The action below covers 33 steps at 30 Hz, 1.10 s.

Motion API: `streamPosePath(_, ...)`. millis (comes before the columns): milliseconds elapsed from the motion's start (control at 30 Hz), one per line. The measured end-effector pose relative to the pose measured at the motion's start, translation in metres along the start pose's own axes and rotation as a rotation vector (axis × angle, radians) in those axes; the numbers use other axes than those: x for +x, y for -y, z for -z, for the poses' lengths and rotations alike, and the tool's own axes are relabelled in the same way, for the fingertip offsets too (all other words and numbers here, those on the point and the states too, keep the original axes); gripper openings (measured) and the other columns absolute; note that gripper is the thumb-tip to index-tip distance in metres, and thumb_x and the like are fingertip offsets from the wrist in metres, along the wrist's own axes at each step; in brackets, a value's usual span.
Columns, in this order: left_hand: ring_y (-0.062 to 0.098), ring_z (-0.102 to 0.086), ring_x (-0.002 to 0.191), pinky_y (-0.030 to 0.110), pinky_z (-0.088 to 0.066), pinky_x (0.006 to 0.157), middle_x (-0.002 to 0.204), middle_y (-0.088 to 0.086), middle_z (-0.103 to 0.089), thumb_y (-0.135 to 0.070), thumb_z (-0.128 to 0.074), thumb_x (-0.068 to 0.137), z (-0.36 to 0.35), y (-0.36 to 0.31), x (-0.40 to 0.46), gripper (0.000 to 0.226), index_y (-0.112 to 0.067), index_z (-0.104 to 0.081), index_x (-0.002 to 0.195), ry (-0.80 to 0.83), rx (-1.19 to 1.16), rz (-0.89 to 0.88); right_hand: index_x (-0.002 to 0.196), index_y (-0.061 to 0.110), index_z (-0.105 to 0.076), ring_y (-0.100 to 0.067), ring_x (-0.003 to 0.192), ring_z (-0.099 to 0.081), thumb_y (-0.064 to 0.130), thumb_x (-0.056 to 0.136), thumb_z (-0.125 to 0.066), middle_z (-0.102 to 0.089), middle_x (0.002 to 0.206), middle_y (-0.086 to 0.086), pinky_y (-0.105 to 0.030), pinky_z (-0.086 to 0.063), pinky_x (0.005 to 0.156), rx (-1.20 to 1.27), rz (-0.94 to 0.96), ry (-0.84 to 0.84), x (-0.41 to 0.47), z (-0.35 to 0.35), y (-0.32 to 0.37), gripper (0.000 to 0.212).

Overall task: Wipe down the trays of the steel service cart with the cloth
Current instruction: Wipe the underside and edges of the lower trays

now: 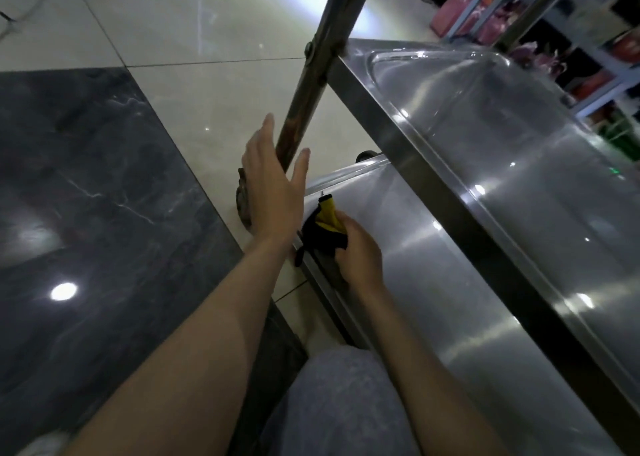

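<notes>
A steel service cart fills the right side, seen from above. Its upper tray (pixel 502 150) runs diagonally and overhangs the lower tray (pixel 433 282). My right hand (pixel 356 251) is shut on a black and yellow cloth (pixel 323 227), pressed against the left rim of the lower tray near its far corner. My left hand (pixel 273 192) is open with fingers spread, just in front of the cart's upright post (pixel 304 109), holding nothing. Whether it touches the post I cannot tell.
A caster wheel (pixel 244 202) shows behind my left hand at the post's foot. The floor has pale tiles and a dark marble slab (pixel 86 213) on the left. Shelving with pink and red goods (pixel 588 40) stands behind the cart. My knee (pixel 332 403) is below.
</notes>
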<state>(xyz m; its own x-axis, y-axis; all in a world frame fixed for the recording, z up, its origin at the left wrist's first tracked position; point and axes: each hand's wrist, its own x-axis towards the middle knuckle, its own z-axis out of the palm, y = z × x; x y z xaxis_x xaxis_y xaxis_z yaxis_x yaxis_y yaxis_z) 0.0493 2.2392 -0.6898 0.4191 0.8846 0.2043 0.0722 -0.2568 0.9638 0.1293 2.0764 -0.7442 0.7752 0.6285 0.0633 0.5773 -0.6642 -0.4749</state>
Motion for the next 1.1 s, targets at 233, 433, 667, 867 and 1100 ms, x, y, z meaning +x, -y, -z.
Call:
streamPosePath(233,0.018,-0.054,0.111,0.038,-0.055,0.09,0.126,0.003,-0.053,-0.019,-0.064,0.097,-0.011,0.042,-0.074,0.031,-0.016,-0.054,0.127,0.266,0.28,-0.188,0.151,0.028,-0.043,-0.024,0.137,-0.05,0.003,0.095,-0.056,-0.054,0.149,0.0,-0.045,-0.042,0.114,-0.105,-0.383,-0.204,-0.009,0.023,-0.051,0.063)
streamPosePath(433,0.031,-0.033,0.147,0.05,-0.037,0.118,0.159,0.014,-0.034,-0.044,-0.063,0.098,-0.011,0.083,-0.111,0.058,-0.018,-0.046,0.146,0.557,0.523,-0.391,0.138,0.014,-0.056,-0.033,0.123,-0.06,0.006,0.098,-0.054,-0.065,0.13,-0.013,-0.044,-0.048,0.1,-0.2,-0.502,-0.325,-0.028,0.041,-0.086,0.04)
streamPosePath(667,0.031,0.004,0.158,0.057,-0.006,0.127,0.171,0.014,0.002,-0.055,-0.047,0.102,-0.037,0.046,-0.147,0.078,-0.022,-0.013,0.164,0.461,0.536,0.02,0.16,0.022,-0.029,-0.027,0.144,-0.04,0.004,0.102,-0.046,-0.039,0.16,-0.006,-0.039,-0.033,0.115,-0.166,-0.473,-0.037,-0.015,0.043,-0.036,0.063)
streamPosePath(867,0.029,-0.005,0.158,0.056,-0.013,0.126,0.171,0.012,-0.007,-0.041,-0.046,0.103,-0.04,0.041,-0.169,0.074,-0.014,-0.011,0.164,0.486,0.532,0.056,0.163,0.027,-0.018,-0.024,0.151,-0.028,0.004,0.101,-0.053,-0.024,0.167,0.0,-0.04,-0.026,0.123,-0.208,-0.282,0.135,-0.023,0.04,-0.043,0.075)
streamPosePath(1100,0.015,0.02,0.156,0.072,-0.008,0.119,0.171,-0.002,0.015,-0.064,-0.025,0.105,-0.029,0.078,-0.167,0.071,-0.031,-0.002,0.163,0.635,0.581,-0.045,0.159,0.02,-0.031,-0.03,0.141,-0.044,-0.002,0.096,-0.049,-0.043,0.157,-0.009,-0.041,-0.038,0.116,-0.154,-0.348,-0.005,-0.042,0.061,-0.081,0.069)
